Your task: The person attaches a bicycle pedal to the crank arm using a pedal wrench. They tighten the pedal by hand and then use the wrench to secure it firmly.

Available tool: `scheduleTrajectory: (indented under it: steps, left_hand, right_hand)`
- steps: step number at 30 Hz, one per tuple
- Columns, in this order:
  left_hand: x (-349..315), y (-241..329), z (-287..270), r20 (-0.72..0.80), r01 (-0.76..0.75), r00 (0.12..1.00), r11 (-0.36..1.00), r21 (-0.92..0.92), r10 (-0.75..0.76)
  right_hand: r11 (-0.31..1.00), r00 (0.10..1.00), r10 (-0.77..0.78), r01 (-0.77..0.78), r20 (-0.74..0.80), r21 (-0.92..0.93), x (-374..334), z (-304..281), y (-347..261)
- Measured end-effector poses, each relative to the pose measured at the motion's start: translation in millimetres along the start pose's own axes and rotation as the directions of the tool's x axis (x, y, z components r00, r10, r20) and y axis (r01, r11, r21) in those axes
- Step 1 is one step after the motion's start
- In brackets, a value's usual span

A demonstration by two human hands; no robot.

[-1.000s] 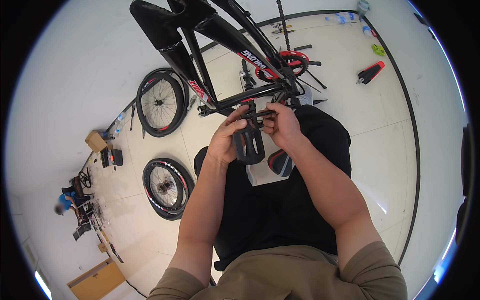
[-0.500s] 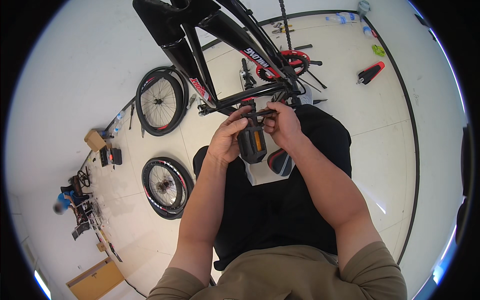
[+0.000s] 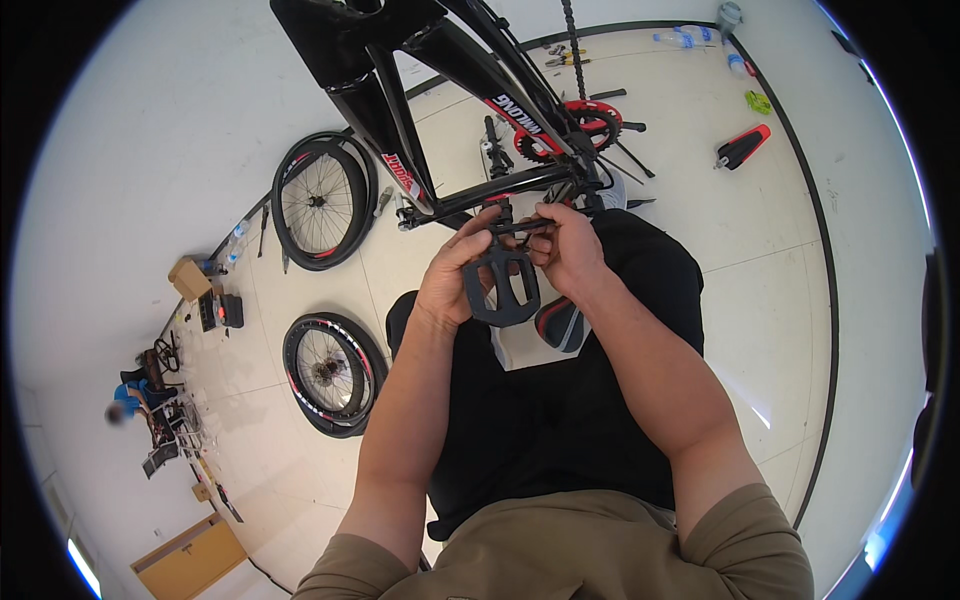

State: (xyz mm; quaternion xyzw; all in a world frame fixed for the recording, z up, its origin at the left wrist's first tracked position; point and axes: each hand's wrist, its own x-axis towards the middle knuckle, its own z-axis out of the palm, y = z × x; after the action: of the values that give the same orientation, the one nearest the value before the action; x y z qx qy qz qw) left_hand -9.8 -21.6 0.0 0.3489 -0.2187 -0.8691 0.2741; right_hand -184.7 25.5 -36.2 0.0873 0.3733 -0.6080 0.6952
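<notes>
In front of my knees, my left hand (image 3: 456, 272) is closed around one end of a black crank arm (image 3: 517, 228), its thumb at the top corner of a black pedal (image 3: 504, 284). The pedal hangs below the arm, its open flat face turned up toward me. My right hand (image 3: 572, 252) pinches the other end of the arm between thumb and curled fingers. Something thin and dark by those fingertips is too small to name. Just beyond both hands stands a black bicycle frame (image 3: 470, 85) with a red-and-black chainring (image 3: 536, 147) near its right side.
Two wheels lie on the floor at left, one farther (image 3: 352, 215) and one nearer (image 3: 350, 425). A black-and-red saddle (image 3: 743, 147), plastic bottles (image 3: 690, 37) and pliers (image 3: 566, 60) lie around the frame. A toolbox (image 3: 230, 310) and a person in blue (image 3: 125, 405) are far left.
The pedal has turned about its axle, from its edge with an amber reflector to its open flat face. Both hands keep nearly the same place and hold.
</notes>
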Motion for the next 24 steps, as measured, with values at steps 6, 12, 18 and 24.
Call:
scheduleTrajectory:
  steps: [6,12,18,24]
  left_hand:
    - [2.8,-0.2,-3.3,-0.063,-0.038,0.997,0.998,0.055,0.041]
    - [-2.6,2.8,1.1,-0.028,-0.048,0.998,0.998,0.037,0.049]
    - [2.4,-2.1,-6.5,-0.044,-0.028,0.999,0.998,0.058,0.03]
    - [-1.5,0.7,1.0,-0.064,-0.064,0.995,0.993,0.1,0.07]
  right_hand:
    - [1.0,1.0,0.02,-0.02,0.02,-0.019,3.4,-3.8,0.1]
    - [1.0,1.0,0.017,-0.017,0.013,-0.017,1.7,-1.8,-0.8]
    - [1.0,1.0,0.018,-0.018,0.013,-0.024,1.0,0.1,0.2]
    - [1.0,1.0,0.014,-0.014,-0.014,-0.014,0.0,0.8,-0.4]
